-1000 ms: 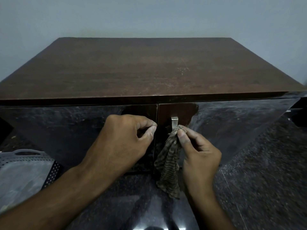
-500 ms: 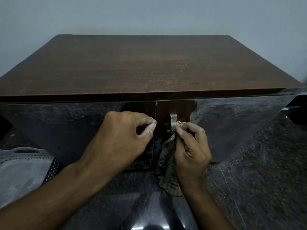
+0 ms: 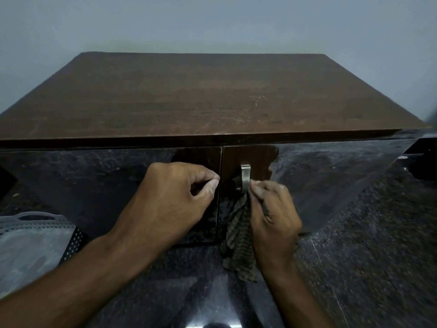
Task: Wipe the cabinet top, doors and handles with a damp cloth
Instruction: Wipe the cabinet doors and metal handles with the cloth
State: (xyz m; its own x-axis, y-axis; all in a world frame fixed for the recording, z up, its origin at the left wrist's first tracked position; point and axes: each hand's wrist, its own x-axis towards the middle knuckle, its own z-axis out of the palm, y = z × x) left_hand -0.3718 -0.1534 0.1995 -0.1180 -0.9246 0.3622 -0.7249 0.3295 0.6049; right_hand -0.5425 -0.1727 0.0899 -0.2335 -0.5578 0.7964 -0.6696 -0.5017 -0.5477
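- The cabinet top [image 3: 212, 95], a dark brown wood-grain slab, fills the far half of the scene; pale scuffs and dust marks show right of its centre.
- Below its near edge hang two glossy dark doors: the left door [image 3: 94, 181] and the right door [image 3: 331, 176], meeting at a thin vertical seam near the middle.
- A small metal handle [image 3: 245, 176] stands upright on the right door, just right of the seam.
- The right hand [image 3: 274, 214] pinches a striped brownish cloth [image 3: 238, 242] at the handle's lower end; its grip is clenched on the cloth, fingertips touching or just beside the metal. The rest of the cloth hangs down loose along the door's front.
- The left hand [image 3: 175, 200] rests curled against the left door beside the seam, thumb and forefinger pinched together. Whether that grip encloses anything, I cannot tell.
- At the near left, a pale perforated plastic basket [image 3: 35, 233] sits on the floor.
- A plain grey-blue wall [image 3: 212, 24] stands behind the cabinet.
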